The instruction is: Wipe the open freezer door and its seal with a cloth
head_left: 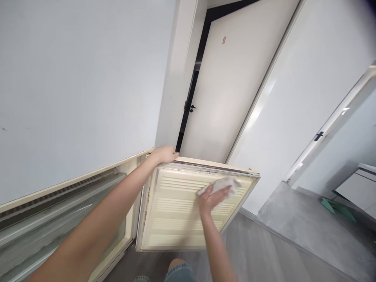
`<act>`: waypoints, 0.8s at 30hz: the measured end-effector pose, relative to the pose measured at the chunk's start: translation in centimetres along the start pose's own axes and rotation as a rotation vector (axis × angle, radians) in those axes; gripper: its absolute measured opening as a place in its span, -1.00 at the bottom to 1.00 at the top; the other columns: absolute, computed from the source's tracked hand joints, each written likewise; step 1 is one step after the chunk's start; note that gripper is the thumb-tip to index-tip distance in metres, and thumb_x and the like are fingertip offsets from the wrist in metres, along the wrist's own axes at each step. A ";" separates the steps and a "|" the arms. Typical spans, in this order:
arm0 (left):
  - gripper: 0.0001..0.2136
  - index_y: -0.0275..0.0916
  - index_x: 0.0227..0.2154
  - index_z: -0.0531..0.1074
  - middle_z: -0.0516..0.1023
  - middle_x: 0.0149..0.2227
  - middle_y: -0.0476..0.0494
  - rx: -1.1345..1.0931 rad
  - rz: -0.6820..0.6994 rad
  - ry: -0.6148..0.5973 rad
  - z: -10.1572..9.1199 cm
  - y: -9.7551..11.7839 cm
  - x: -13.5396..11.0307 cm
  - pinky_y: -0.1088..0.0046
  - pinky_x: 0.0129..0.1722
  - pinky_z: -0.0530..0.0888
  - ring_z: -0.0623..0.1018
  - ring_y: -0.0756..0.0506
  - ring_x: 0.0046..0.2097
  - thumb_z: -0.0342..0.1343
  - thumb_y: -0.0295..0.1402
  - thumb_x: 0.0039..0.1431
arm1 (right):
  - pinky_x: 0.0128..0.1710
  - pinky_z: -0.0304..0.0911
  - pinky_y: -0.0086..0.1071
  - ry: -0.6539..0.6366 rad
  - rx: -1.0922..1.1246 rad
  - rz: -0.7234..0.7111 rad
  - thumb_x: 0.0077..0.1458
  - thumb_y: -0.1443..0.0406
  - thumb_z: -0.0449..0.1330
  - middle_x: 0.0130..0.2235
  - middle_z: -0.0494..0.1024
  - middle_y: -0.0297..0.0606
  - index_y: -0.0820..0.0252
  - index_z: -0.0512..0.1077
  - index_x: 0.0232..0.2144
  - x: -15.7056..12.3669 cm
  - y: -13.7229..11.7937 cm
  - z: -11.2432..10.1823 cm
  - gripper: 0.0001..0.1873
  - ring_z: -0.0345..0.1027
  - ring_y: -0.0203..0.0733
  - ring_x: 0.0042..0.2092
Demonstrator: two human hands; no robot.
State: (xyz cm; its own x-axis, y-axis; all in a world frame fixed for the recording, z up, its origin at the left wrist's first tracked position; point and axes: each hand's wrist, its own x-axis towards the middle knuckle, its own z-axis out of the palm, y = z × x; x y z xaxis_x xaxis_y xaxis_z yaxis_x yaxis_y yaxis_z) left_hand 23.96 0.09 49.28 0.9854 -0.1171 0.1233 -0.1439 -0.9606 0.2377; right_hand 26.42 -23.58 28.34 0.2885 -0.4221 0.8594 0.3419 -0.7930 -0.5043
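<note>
A cream freezer door stands swung out, its ribbed inner face toward me and dark grime along its seal. My left hand is closed over the door's top edge near the hinge side. Pressed against the upper right of the ribbed panel is a white cloth, with my right hand closed on it. The right fingers are slightly blurred and partly hidden by the cloth. To the left, the freezer compartment shows behind my left forearm, with a clear, frosty-looking drawer front inside.
Beyond the freezer door is a white room door with a black handle. A white wall runs along the right. Grey flooring lies below, with a green object near a white cabinet at the far right. My knee is under the door.
</note>
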 end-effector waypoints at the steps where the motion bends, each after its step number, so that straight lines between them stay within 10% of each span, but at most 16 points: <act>1: -0.50 -0.23 -0.38 0.50 0.61 -0.24 -0.21 -0.001 -0.001 0.000 0.0 0.0 0.1 0.23 -0.20 0.45 0.53 -0.11 -0.25 -0.23 0.02 0.25 | 0.21 -0.09 0.35 -0.033 0.000 -0.102 0.29 0.14 -0.08 0.37 -0.12 0.33 0.40 -0.42 0.39 -1.9 -2.2 0.5 -0.15 -0.29 0.31 0.40; 6: -0.41 -0.24 -0.32 0.52 0.62 -0.17 -0.27 0.004 -0.002 -0.007 -0.1 0.0 0.1 0.17 -0.12 0.47 0.56 -0.15 -0.16 -0.28 0.11 0.22 | 0.13 0.06 0.27 -0.512 0.107 -0.570 0.22 0.14 0.01 0.28 0.25 0.06 0.17 -0.09 0.40 -10.3 -11.6 1.8 -0.23 0.01 0.34 0.30; 11: -0.40 -0.24 -0.33 0.51 0.62 -0.18 -0.28 0.010 -0.009 -0.008 0.0 0.1 0.0 0.18 -0.13 0.47 0.57 -0.16 -0.17 -0.29 0.12 0.21 | 0.15 0.15 -0.15 -0.642 0.168 -0.765 0.21 0.15 0.09 0.26 0.33 -0.22 0.10 -0.02 0.38 -11.7 -13.1 1.5 -0.25 0.27 0.00 0.13; 18: -0.48 -0.23 -0.33 0.51 0.62 -0.22 -0.24 0.009 0.011 -0.006 -0.1 0.2 -0.3 0.21 -0.18 0.46 0.56 -0.14 -0.21 -0.27 -0.01 0.26 | 0.12 0.10 0.14 -0.436 0.009 -0.677 0.19 0.13 0.07 0.14 0.44 -0.06 0.07 0.26 0.26 -8.6 -3.3 -0.2 -0.41 0.19 0.24 0.20; 24: -0.52 -0.26 -0.31 0.51 0.62 -0.22 -0.24 -0.030 0.006 0.012 0.0 0.0 -0.3 0.19 -0.19 0.47 0.55 -0.12 -0.24 -0.22 -0.03 0.26 | 0.05 0.05 0.47 -0.154 -0.078 -0.280 0.17 0.02 0.01 0.26 0.13 0.36 0.38 -0.24 0.39 -3.3 10.3 -1.3 -0.07 -0.05 0.49 0.30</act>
State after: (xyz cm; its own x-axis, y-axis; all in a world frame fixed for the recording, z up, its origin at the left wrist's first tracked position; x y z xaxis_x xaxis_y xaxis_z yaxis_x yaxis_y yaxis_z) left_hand 23.62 0.10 49.29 0.9834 -0.1195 0.1362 -0.1525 -0.9520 0.2656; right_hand 27.82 -30.95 20.38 0.3270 -0.1167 0.9378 0.3592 -0.9025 -0.2375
